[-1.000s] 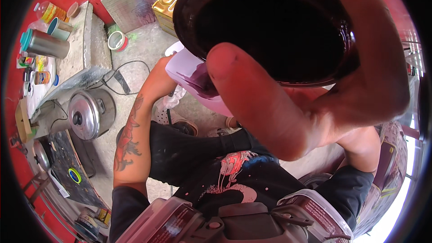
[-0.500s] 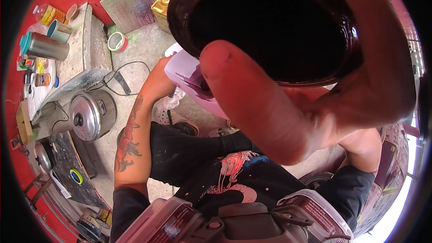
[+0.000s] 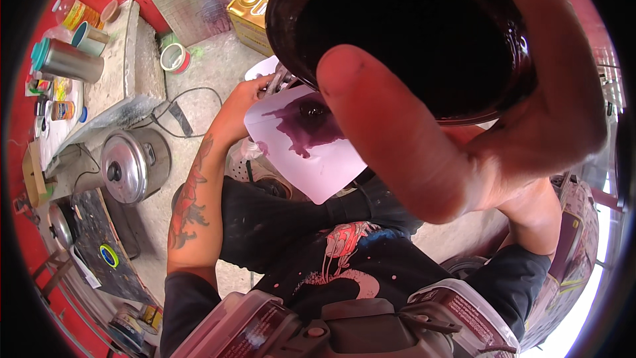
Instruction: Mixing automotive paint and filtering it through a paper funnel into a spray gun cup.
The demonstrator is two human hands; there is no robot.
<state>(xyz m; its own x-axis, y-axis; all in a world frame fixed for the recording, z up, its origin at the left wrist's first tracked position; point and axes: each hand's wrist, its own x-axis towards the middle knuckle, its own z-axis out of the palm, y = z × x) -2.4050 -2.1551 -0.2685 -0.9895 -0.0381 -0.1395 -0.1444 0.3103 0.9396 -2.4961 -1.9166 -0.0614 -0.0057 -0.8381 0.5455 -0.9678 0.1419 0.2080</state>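
Fingers [image 3: 550, 20] of the right hand [image 3: 490, 159] curl around the right side of a dark round vessel [image 3: 281, 33], with the thumb [image 3: 391, 132] slanting across its near edge, all of it looming close to the head camera. Glossy rim, near-black inside, and it's a fair question whether that is liquid or just a shadowed bottom; the view doesn't settle it. Its mouth turns toward the camera, an oval whose long axis runs left to right, dipping slightly at the right.

Just below and left, over to the left hand [image 3: 248, 96]: fingertips at the upper left edge of a pale sheet [image 3: 328, 166], beside something grey, though how tightly they close I cannot tell. The sheet carries a splashed purple stain [image 3: 305, 136], and its tapered corner points down toward the person's lap.

Out to the left, a lidded metal pot [image 3: 156, 162] sits on the floor; a red-and-white tub [image 3: 175, 58] stands open, pale inside. Up on the concrete ledge [image 3: 119, 89], a steel tumbler [image 3: 73, 61] wears its teal lid, next to an open cup [image 3: 93, 38]. Near the red wall, a gold tin [image 3: 248, 23].
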